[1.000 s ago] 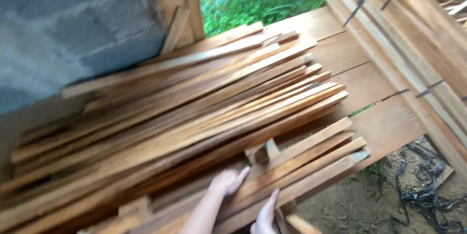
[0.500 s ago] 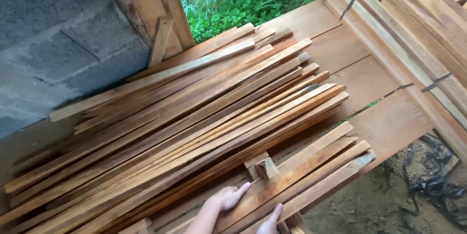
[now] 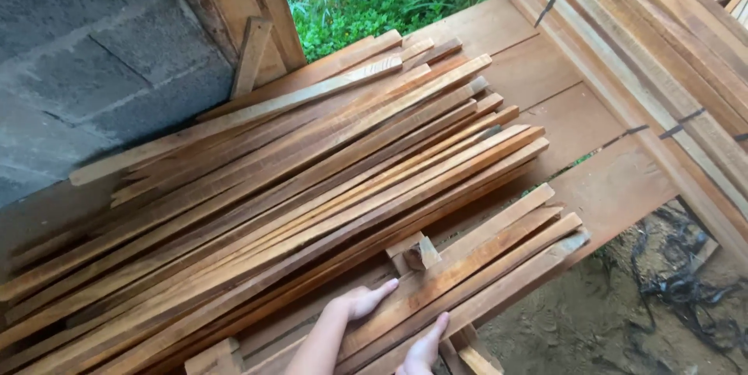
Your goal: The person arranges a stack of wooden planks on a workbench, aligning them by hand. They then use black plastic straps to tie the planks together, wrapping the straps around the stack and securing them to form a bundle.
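Wooden platform, one slat pile, two open hands flat on four slats.

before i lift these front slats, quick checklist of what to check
1. Left hand flat on the front slats: ok, fingers spread on top.
2. Right hand gripping the outer edge: cannot tell, partly cut off by the frame.
3. Short wood block resting loose on the slats: not ok, could slide off.
4. Big slat pile stable: cannot tell, ends lie uneven.
5. Tangled dark cord on the dirt nearby: not ok, trip risk.
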